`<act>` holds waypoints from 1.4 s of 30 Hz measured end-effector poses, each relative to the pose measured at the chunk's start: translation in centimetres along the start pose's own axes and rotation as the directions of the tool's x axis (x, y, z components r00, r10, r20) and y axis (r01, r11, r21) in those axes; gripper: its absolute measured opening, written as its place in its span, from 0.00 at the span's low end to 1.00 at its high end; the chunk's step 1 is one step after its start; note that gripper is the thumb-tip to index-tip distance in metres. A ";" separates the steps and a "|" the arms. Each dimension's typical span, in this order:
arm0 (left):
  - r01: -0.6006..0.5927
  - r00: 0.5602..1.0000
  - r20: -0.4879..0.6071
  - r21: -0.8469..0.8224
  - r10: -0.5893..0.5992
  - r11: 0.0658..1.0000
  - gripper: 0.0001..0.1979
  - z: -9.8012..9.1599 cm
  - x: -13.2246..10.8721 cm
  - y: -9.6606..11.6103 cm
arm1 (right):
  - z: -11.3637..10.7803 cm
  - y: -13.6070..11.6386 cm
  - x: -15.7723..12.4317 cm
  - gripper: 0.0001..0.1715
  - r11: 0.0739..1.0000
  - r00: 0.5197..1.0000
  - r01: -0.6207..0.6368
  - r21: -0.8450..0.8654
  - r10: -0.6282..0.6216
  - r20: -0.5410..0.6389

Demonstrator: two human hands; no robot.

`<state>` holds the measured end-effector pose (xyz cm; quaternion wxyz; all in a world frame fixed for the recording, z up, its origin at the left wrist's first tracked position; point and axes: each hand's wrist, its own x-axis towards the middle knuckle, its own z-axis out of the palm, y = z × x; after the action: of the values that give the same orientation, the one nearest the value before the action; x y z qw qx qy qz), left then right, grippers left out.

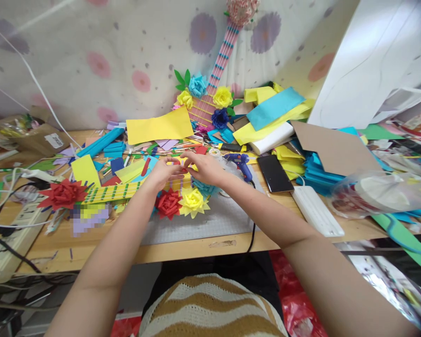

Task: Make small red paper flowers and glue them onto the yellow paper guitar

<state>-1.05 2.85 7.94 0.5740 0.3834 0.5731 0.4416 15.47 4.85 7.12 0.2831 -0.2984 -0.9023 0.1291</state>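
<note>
Over the body of a yellow paper guitar, my left hand (164, 173) and my right hand (204, 167) meet with bent fingers. A small red piece (184, 171) shows between the fingertips, pinched by my right hand; what the left fingers grip is hidden. The guitar's neck (114, 193), yellow with green bands, points left and ends in a red paper flower (66, 194). Below my hands, another red paper flower (168, 203) and a yellow paper flower (193, 202) sit on the guitar body. A blue flower (206, 187) is partly covered by my right hand.
A blue glue gun (241, 164) and a black phone (274, 173) lie right of my hands. A pink paper guitar (215, 82) leans on the curtain behind. Paper scraps surround a grey cutting mat (210, 227). A white power bank-like box (317, 210) and a power strip (21, 238) flank it.
</note>
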 end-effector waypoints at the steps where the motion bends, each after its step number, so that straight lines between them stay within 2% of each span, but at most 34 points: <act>1: -0.011 1.000 -0.016 0.012 0.011 1.000 0.17 0.1 -0.1 0.1 | 0.0 0.0 0.0 0.21 0.999 0.999 -0.024 0.042 0.025 -0.024; 4: -0.065 0.996 -0.058 0.040 0.067 0.997 0.17 0.3 -0.5 0.2 | 0.0 0.0 0.0 0.22 0.970 0.985 -0.130 0.206 0.150 -0.085; 7: -0.109 0.992 -0.063 0.063 0.113 0.992 0.18 0.5 -0.8 0.3 | -0.1 0.2 0.1 0.20 0.931 0.972 -0.202 0.305 0.228 -0.052; 13: -0.121 0.989 -0.069 0.104 0.128 0.987 0.19 0.5 -0.8 0.3 | 0.0 0.3 0.2 0.18 0.929 0.962 -0.256 0.267 0.271 -0.018; 18: -0.042 0.998 -0.032 0.115 0.046 0.992 0.16 0.6 -0.8 0.6 | -0.1 0.1 0.2 0.20 0.959 0.973 -0.223 0.176 0.230 -0.022; 24: -0.030 0.999 -0.010 0.114 0.032 0.993 0.19 0.5 -0.7 0.7 | -0.1 0.2 0.1 0.20 0.997 0.997 -0.073 -0.002 0.073 0.037; 26: -0.044 0.999 -0.012 0.107 0.046 0.993 0.21 0.5 -0.7 0.6 | -0.1 0.2 0.0 0.19 0.998 0.998 -0.063 0.010 0.063 0.030; 30: -0.061 0.998 -0.024 0.101 0.064 0.993 0.26 0.6 -0.7 0.4 | -0.2 0.4 -0.2 0.20 0.982 0.991 -0.129 0.139 0.133 -0.018; 33: -0.067 0.997 -0.027 0.110 0.071 0.992 0.26 0.7 -0.8 0.4 | -0.2 0.5 -0.2 0.18 0.969 0.987 -0.159 0.189 0.163 -0.003; 37: -0.062 0.997 -0.028 0.119 0.066 0.991 0.23 0.8 -0.9 0.7 | -0.2 0.5 -0.1 0.18 0.972 0.984 -0.175 0.158 0.177 0.003; 42: -0.004 1.000 -0.026 0.126 0.008 0.992 0.20 0.9 -1.0 0.9 | -0.3 0.5 0.0 0.20 0.986 0.991 -0.132 0.104 0.132 0.009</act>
<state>-0.20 2.25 9.11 0.5397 0.4147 0.6064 0.4113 15.85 5.26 7.17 0.2880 -0.3421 -0.8729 0.1949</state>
